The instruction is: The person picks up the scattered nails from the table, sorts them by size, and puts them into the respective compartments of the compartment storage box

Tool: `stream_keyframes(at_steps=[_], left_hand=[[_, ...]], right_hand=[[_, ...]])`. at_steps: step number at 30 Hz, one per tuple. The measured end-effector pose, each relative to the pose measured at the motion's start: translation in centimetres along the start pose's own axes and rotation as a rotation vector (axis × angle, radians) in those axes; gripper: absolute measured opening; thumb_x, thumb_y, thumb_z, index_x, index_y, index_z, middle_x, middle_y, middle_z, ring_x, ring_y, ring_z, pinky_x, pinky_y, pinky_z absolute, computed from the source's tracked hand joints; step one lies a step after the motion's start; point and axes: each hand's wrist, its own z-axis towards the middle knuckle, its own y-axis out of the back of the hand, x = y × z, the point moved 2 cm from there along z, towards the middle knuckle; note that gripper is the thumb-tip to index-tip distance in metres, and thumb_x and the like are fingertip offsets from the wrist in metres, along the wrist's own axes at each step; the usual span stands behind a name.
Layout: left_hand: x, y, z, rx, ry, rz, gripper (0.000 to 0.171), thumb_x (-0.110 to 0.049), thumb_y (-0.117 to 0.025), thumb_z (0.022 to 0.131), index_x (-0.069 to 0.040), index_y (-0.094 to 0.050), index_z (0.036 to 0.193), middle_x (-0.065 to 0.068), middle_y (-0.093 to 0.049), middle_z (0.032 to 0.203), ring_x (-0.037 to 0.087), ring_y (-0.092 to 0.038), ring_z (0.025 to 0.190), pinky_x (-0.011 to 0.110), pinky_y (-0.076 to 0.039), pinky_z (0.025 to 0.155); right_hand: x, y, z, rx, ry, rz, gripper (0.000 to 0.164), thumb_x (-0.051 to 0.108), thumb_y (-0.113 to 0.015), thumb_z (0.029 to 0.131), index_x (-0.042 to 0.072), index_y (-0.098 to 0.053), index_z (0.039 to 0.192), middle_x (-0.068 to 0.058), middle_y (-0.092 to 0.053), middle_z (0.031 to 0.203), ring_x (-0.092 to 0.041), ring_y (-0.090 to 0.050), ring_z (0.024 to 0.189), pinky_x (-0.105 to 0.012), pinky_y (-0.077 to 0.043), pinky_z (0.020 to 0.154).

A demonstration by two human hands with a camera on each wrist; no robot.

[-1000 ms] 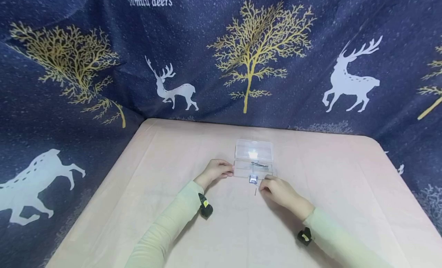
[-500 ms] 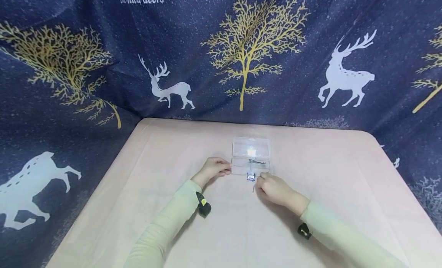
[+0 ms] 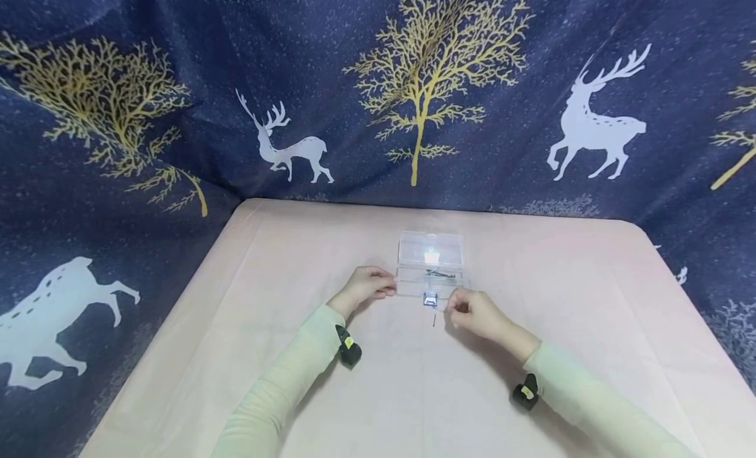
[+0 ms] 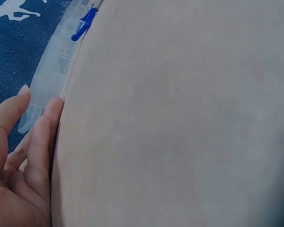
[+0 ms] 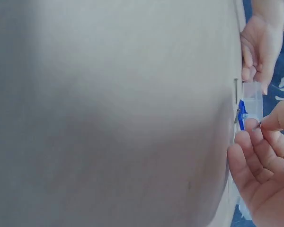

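A clear plastic box (image 3: 410,290) lies on the table with its lid (image 3: 415,247) raised at the back. Small dark metal pieces (image 3: 440,274) lie inside, and a blue latch (image 3: 430,300) is at its front. My left hand (image 3: 365,290) holds the box's left end, thumb on one side and fingers on the other in the left wrist view. By the front right corner is my right hand (image 3: 480,313), its thumb and fingertip pinching a small nail (image 5: 257,126), mostly hidden. Another thin nail (image 3: 434,321) lies on the table in front of the latch.
A pale pink cloth covers the table (image 3: 331,241). Behind it and on the left hangs a dark blue curtain (image 3: 360,169) printed with deer and trees. Each wrist wears a small black camera (image 3: 350,350).
The right hand first shifts slightly left toward the latch, then draws back right to the box's front right corner. The left hand stays at the box's left end. The view has shifted slightly.
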Motion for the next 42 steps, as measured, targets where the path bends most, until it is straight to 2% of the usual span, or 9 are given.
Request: stream_keyframes(at_steps=[3,11,17,24,27,32,38,42], left_hand=[[-0.4,0.0,-0.3,0.009,-0.005,0.015,0.026,-0.011,-0.068,0.087,0.006,-0.064,0.106,0.012,-0.072,0.082,0.005,-0.065,0.064,0.020,-0.059,0.067],[0.1,-0.1,0.2,0.001,-0.002,0.012,0.025,-0.011,-0.068,0.087,0.005,-0.064,0.106,0.010,-0.072,0.081,0.005,-0.064,0.063,0.018,-0.059,0.065],[-0.3,0.1,0.1,0.000,-0.003,0.015,0.026,-0.011,-0.068,0.087,0.005,-0.064,0.107,0.011,-0.072,0.081,0.005,-0.064,0.063,0.018,-0.059,0.065],[-0.2,0.1,0.2,0.008,-0.013,0.019,0.027,-0.012,-0.068,0.087,0.006,-0.064,0.106,0.011,-0.072,0.082,0.005,-0.064,0.063,0.019,-0.059,0.065],[0.1,0.1,0.3,0.015,-0.006,0.010,0.026,-0.011,-0.067,0.087,0.006,-0.064,0.106,0.009,-0.071,0.080,0.005,-0.064,0.063,0.018,-0.059,0.064],[0.2,0.1,0.3,0.014,0.000,0.013,0.026,-0.012,-0.068,0.087,0.006,-0.064,0.106,0.009,-0.072,0.081,0.005,-0.065,0.063,0.018,-0.059,0.063],[0.0,0.1,0.2,0.003,-0.006,0.007,0.026,-0.012,-0.068,0.087,0.006,-0.065,0.105,0.009,-0.072,0.080,0.005,-0.065,0.063,0.018,-0.059,0.064],[0.0,0.1,0.0,0.013,0.000,-0.008,0.024,-0.010,-0.067,0.087,0.006,-0.064,0.105,0.005,-0.071,0.075,0.005,-0.064,0.062,0.017,-0.058,0.062]], right_hand=[[-0.2,0.0,0.0,-0.023,-0.049,0.109,0.007,-0.004,-0.062,0.078,-0.001,-0.061,0.084,-0.006,-0.061,0.077,-0.010,-0.055,0.071,-0.018,-0.054,0.064],[-0.6,0.9,0.1,-0.032,-0.152,0.367,0.020,-0.007,-0.058,0.080,-0.014,-0.055,0.099,-0.018,-0.062,0.083,-0.009,-0.057,0.067,-0.020,-0.056,0.060],[-0.1,1.7,0.3,-0.038,-0.185,0.419,0.030,-0.009,-0.056,0.077,-0.018,-0.052,0.106,-0.024,-0.062,0.090,-0.010,-0.058,0.070,-0.023,-0.058,0.063],[0.1,2.5,0.9,-0.067,-0.194,0.442,0.034,-0.011,-0.057,0.075,-0.021,-0.049,0.107,-0.016,-0.062,0.084,-0.007,-0.058,0.069,-0.022,-0.057,0.061],[0.1,2.7,1.3,-0.084,-0.176,0.441,0.034,-0.012,-0.057,0.075,-0.023,-0.049,0.106,-0.014,-0.062,0.083,-0.005,-0.057,0.069,-0.019,-0.056,0.060],[0.0,2.9,2.2,-0.131,-0.162,0.376,0.027,-0.012,-0.057,0.078,-0.022,-0.052,0.102,-0.008,-0.062,0.079,-0.003,-0.055,0.067,-0.016,-0.053,0.057],[-0.3,3.1,3.2,-0.215,-0.166,0.218,0.016,-0.009,-0.061,0.079,-0.014,-0.059,0.094,-0.015,-0.064,0.081,-0.006,-0.055,0.071,-0.013,-0.051,0.063],[-0.5,3.2,3.3,-0.235,-0.172,0.117,0.009,-0.006,-0.062,0.081,-0.009,-0.062,0.090,-0.018,-0.066,0.084,-0.014,-0.059,0.075,-0.015,-0.051,0.067]])
